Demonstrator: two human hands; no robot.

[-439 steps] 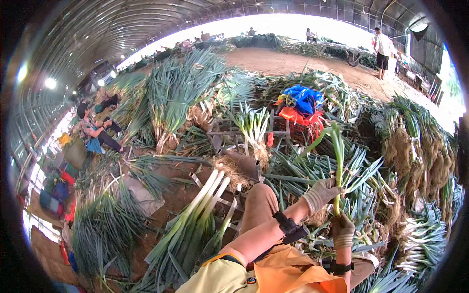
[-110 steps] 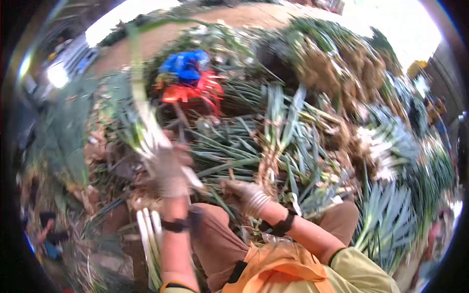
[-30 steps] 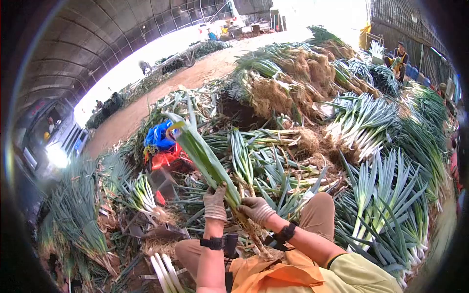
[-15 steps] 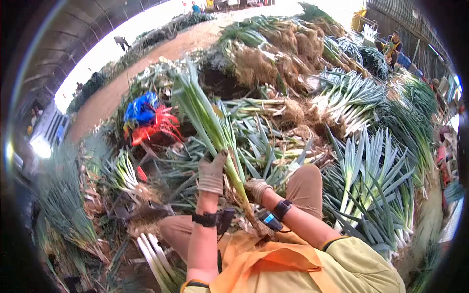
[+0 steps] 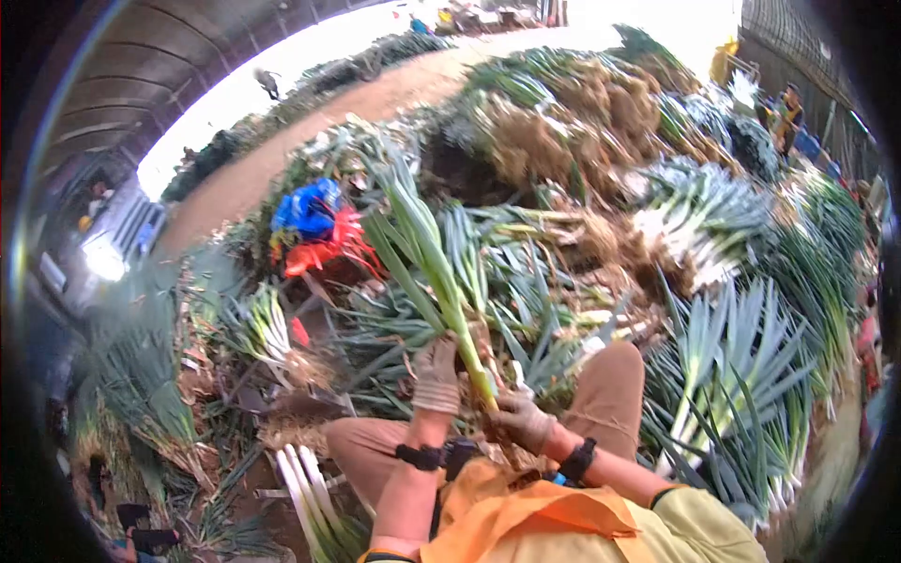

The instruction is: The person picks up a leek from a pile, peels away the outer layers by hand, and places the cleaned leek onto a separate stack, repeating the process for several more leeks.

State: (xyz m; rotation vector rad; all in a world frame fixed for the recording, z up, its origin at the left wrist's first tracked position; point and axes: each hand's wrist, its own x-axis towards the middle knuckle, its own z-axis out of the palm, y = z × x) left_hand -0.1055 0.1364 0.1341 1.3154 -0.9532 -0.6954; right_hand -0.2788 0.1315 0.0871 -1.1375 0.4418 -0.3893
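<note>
Heaps of cut green leaves point(image 5: 526, 310) crowd the ground ahead of the person's knees point(image 5: 610, 394), hemming in the hands on every side. Further back rises a mound of rooty, unpeeled stalks point(image 5: 563, 131), and to the right lie fans of green tops point(image 5: 732, 375). A blue and red bundle point(image 5: 319, 225) sits on the pile to the left; its contents cannot be made out. Peeled white stalks point(image 5: 300, 479) lie side by side at the lower left. A seated person point(image 5: 786, 108) is far off at the right. The leek point(image 5: 436, 272) stands tilted above the lap. The left hand point(image 5: 436, 375) is closed around its lower stalk, and the right hand point(image 5: 523, 419) grips the root end just below.
</note>
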